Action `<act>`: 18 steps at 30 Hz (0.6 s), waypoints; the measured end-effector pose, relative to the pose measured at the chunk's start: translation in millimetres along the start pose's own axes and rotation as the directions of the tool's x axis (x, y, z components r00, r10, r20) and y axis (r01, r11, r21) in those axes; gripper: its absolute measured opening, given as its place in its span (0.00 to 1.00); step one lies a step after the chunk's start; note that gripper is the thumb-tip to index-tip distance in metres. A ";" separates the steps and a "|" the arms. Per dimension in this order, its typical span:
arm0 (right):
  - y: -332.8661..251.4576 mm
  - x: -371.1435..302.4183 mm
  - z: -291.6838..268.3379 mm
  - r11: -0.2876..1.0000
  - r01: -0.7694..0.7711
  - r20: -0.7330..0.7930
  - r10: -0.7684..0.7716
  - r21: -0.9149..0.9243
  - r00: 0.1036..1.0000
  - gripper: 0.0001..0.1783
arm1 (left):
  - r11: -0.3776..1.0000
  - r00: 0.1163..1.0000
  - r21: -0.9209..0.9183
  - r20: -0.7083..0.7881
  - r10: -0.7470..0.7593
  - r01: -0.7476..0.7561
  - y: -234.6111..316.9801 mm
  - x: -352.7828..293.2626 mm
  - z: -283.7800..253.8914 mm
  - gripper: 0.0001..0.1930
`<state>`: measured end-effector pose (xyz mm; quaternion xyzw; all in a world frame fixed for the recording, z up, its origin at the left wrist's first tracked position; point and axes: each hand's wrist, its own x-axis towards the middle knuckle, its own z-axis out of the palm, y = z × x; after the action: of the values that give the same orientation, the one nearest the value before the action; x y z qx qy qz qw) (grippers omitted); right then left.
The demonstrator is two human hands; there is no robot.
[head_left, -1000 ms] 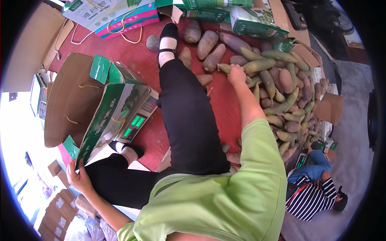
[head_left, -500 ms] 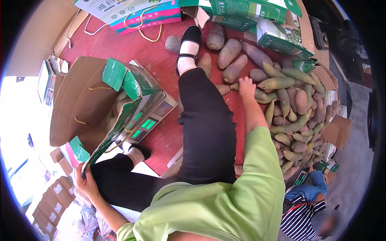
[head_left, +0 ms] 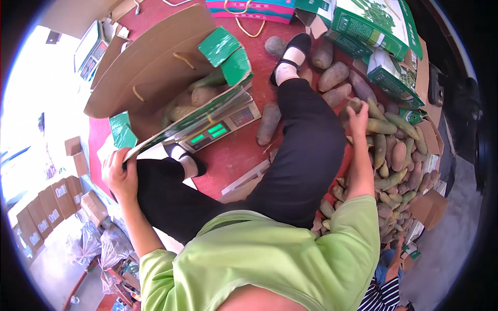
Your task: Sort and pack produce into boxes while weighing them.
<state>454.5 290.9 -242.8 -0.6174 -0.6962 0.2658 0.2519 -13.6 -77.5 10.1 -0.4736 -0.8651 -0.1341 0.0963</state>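
Note:
My left hand (head_left: 120, 173) grips the near edge of an open green and brown cardboard box (head_left: 155, 78). The box stands on a scale (head_left: 220, 127) with green lit displays and holds several long brownish-green gourds (head_left: 194, 96). My right hand (head_left: 358, 115) is closed on a brownish gourd (head_left: 354, 105), lifted above a large heap of similar gourds (head_left: 394, 155) on the red floor (head_left: 228, 160). My legs in black trousers (head_left: 301, 150) stretch out between the scale and the heap.
Green printed boxes (head_left: 373, 31) and a pink box (head_left: 249, 8) stand at the far side. Loose gourds (head_left: 270, 122) lie by my feet. Brown cartons (head_left: 46, 202) are stacked at the left. A person in a striped shirt (head_left: 384, 293) crouches at the lower right.
My right hand has closed on a gourd and lifted it off the heap. The view has swung so the box and scale sit nearer the middle. My left hand keeps hold of the box.

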 end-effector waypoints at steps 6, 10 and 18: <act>-152.5 23.3 -29.9 0.821 0.222 -0.042 -0.236 0.526 0.971 0.25 | 1.000 1.000 0.004 -0.002 0.002 -0.002 -4.2 -8.0 -3.5 0.07; -289.7 12.0 -64.5 0.545 0.435 -0.140 -0.498 0.717 0.856 0.21 | 0.999 0.999 -0.004 0.001 0.039 -0.039 -4.4 -10.9 -6.7 0.07; -451.1 -38.5 -29.2 0.294 0.345 0.043 -0.812 0.891 0.582 0.25 | 1.000 1.000 0.022 0.006 0.022 -0.022 -7.4 -14.7 -6.9 0.06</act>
<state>151.2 210.9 84.9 -0.0241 -0.7079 0.5834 0.3974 -11.8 -95.2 11.3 -0.4822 -0.8617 -0.1220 0.1003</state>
